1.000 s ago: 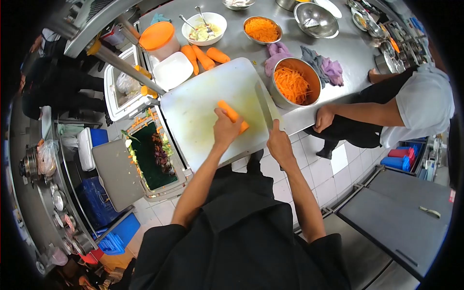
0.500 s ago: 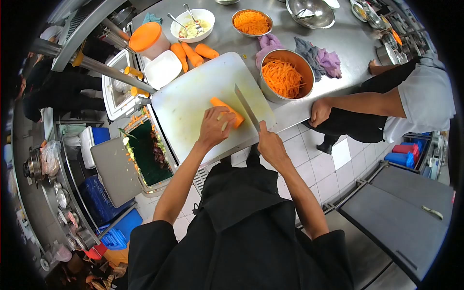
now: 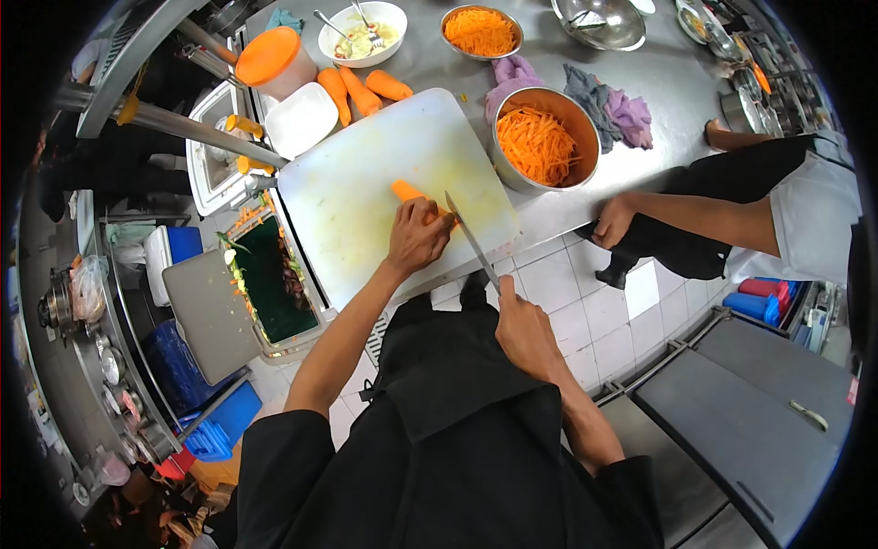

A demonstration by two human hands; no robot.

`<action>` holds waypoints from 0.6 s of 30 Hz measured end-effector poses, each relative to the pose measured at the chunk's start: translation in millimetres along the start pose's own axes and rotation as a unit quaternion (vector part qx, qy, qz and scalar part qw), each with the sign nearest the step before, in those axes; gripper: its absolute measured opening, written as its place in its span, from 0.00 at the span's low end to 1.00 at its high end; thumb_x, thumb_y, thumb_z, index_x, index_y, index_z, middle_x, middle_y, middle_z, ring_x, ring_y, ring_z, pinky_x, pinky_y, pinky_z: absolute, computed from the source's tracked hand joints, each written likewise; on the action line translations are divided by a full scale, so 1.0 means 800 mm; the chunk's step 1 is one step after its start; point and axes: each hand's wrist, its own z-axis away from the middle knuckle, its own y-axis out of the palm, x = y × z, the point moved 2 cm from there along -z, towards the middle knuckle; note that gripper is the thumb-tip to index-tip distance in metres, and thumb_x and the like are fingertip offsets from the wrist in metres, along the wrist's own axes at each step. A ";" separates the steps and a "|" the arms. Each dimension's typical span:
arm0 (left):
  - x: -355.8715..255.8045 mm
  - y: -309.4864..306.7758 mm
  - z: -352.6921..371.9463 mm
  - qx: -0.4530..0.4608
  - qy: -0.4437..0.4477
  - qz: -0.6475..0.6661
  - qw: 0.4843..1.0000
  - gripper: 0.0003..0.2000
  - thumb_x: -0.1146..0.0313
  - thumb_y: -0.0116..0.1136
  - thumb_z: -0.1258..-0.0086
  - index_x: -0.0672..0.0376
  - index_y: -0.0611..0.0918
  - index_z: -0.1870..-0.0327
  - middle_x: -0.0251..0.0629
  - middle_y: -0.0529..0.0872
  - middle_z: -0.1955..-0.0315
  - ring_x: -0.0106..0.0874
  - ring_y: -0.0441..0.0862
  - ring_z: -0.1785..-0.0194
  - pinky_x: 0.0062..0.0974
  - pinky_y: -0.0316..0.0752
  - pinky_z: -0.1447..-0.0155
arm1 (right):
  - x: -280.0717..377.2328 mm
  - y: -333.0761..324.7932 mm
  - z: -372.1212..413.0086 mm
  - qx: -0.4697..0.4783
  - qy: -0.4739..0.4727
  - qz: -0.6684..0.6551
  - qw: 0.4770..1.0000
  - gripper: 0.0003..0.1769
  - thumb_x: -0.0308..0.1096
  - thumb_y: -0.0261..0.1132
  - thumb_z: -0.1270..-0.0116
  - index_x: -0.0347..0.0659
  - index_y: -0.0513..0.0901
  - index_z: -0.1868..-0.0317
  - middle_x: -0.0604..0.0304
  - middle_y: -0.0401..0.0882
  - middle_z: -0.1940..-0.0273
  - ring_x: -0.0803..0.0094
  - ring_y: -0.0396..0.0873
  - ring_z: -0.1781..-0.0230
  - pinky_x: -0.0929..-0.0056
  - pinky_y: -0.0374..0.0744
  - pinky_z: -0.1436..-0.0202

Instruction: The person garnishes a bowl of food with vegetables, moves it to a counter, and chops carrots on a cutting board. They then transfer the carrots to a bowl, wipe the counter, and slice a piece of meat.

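Observation:
On the white cutting board (image 3: 343, 206) lies a peeled carrot (image 3: 404, 190). My left hand (image 3: 421, 236) is closed over it with curled fingers, hiding its middle. Gripped by the handle in my right hand (image 3: 528, 337) is a kitchen knife (image 3: 472, 236). Its blade slants up and left over the board's near right part, with the tip close to the carrot's right end, beside my left fingertips. Several whole peeled carrots (image 3: 362, 93) rest behind the board. To the board's right stands a deep metal pot (image 3: 585, 137) holding carrot shreds (image 3: 535, 146).
A white tray (image 3: 302, 121), an orange-lidded tub (image 3: 276, 60) and a bowl with forks (image 3: 391, 46) stand at the back left. Cloths (image 3: 629, 119) lie right of the pot. Below left is a bin of peelings (image 3: 274, 284). Another person's hand (image 3: 615, 220) is at the table's right edge.
My right hand has drawn the knife back toward my body, its tip now lower. My left hand has shifted slightly right and covers more of the carrot.

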 end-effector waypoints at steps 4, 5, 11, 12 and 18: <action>-0.002 0.001 0.002 -0.011 -0.013 0.001 1.000 0.14 0.64 0.66 0.39 0.44 0.84 0.51 0.41 0.74 0.53 0.45 0.72 0.46 0.43 0.69 0.44 | -0.003 -0.002 0.002 0.025 -0.005 0.037 0.999 0.18 0.21 0.55 0.38 0.35 0.62 0.48 0.35 0.81 0.68 0.33 0.81 0.67 0.41 0.78 0.62; -0.001 0.001 0.001 -0.014 -0.012 0.005 1.000 0.14 0.64 0.66 0.39 0.44 0.84 0.51 0.41 0.74 0.53 0.45 0.72 0.47 0.42 0.69 0.44 | -0.003 -0.005 0.001 0.028 -0.008 0.039 0.999 0.18 0.21 0.55 0.38 0.34 0.62 0.48 0.34 0.81 0.68 0.34 0.81 0.67 0.41 0.78 0.62; -0.006 -0.004 -0.001 -0.006 -0.020 -0.010 1.000 0.14 0.65 0.65 0.40 0.44 0.84 0.52 0.40 0.74 0.53 0.45 0.72 0.46 0.43 0.69 0.43 | -0.018 0.004 -0.010 0.023 -0.023 0.012 0.999 0.14 0.23 0.53 0.32 0.34 0.62 0.48 0.33 0.79 0.71 0.32 0.79 0.68 0.40 0.76 0.64; -0.005 -0.003 -0.001 -0.007 -0.021 -0.011 1.000 0.14 0.65 0.65 0.40 0.44 0.84 0.52 0.40 0.74 0.53 0.45 0.72 0.46 0.43 0.69 0.43 | -0.019 0.006 -0.015 0.011 -0.027 -0.003 1.000 0.09 0.27 0.51 0.26 0.34 0.62 0.49 0.31 0.78 0.74 0.30 0.78 0.69 0.38 0.74 0.65; -0.002 -0.003 -0.002 -0.019 -0.025 0.026 0.999 0.13 0.66 0.64 0.41 0.44 0.83 0.53 0.39 0.74 0.54 0.45 0.72 0.46 0.43 0.69 0.43 | -0.030 0.045 -0.080 -0.026 -0.040 -0.020 0.999 0.11 0.27 0.52 0.25 0.33 0.62 0.48 0.30 0.77 0.77 0.30 0.78 0.70 0.38 0.73 0.67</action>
